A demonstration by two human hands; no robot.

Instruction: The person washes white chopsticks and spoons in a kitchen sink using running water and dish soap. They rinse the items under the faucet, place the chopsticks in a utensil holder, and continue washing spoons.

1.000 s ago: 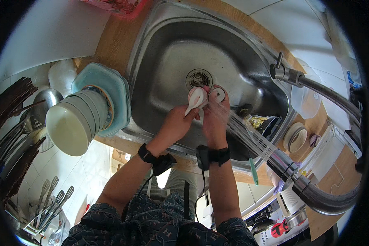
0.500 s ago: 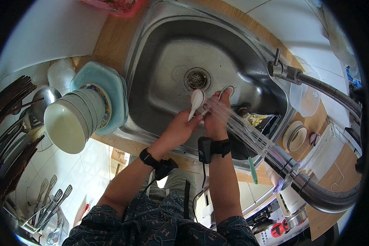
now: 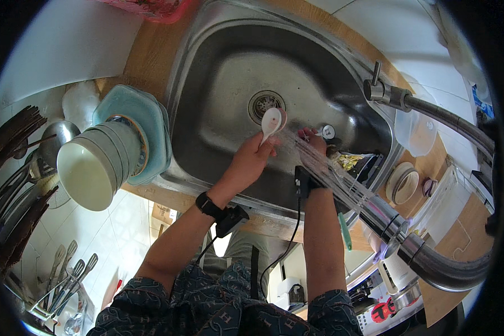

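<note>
Water [image 3: 344, 186] ran from the shiny tap [image 3: 383, 221] into the sink [image 3: 224, 84]. The left hand [image 3: 245, 164] had its fingers pinching a white spoon [image 3: 271, 120] by its handle, up over the sink. The right hand [image 3: 316, 147] was by a small round thing [image 3: 327, 132]; I couldn't tell if its fingers gripped it. The drain [image 3: 265, 104] was past the spoon.

Water [image 3: 350, 189] partly hides the right hand [image 3: 317, 145]; the left hand [image 3: 245, 164] covers the handle end of the spoon [image 3: 271, 120]; the top edge cuts off a red container [image 3: 165, 11].
</note>
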